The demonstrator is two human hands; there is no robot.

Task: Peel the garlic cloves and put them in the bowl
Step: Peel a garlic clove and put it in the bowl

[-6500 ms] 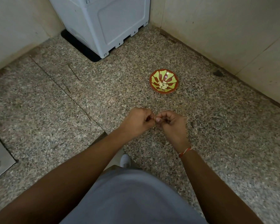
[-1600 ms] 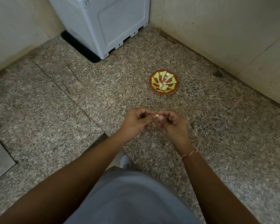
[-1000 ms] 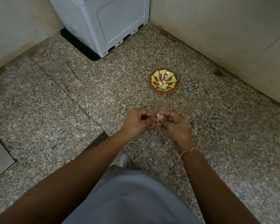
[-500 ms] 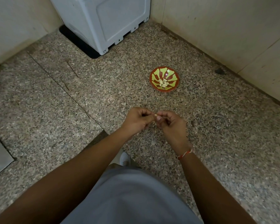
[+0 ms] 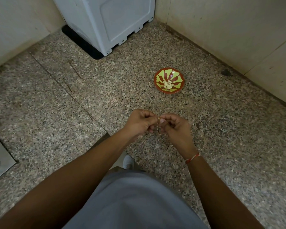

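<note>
A small pale garlic clove is pinched between the fingertips of both hands, held above the floor and well short of the bowl; only a sliver of it shows between the fingers, so how much skin is on it cannot be told. The left hand has its fingers curled inward, thumb and forefinger closed on the clove's left end. The right hand meets it fingertip to fingertip, fingers likewise curled and nipping the clove's right end; a thin red-and-white thread band circles that wrist. Beyond the hands, a little to the right, a round shallow bowl with a red-brown rim and yellow-green petal pattern sits on the speckled granite floor, and a small heap of pale peeled garlic cloves lies in its bottom. Both bare forearms reach in from the lower edge, over a grey garment that fills the bottom centre, with a light-coloured shoe tip just beyond it. Farther back, a pale grey plastic appliance casing stands on a black mat in the corner where cream walls meet.
</note>
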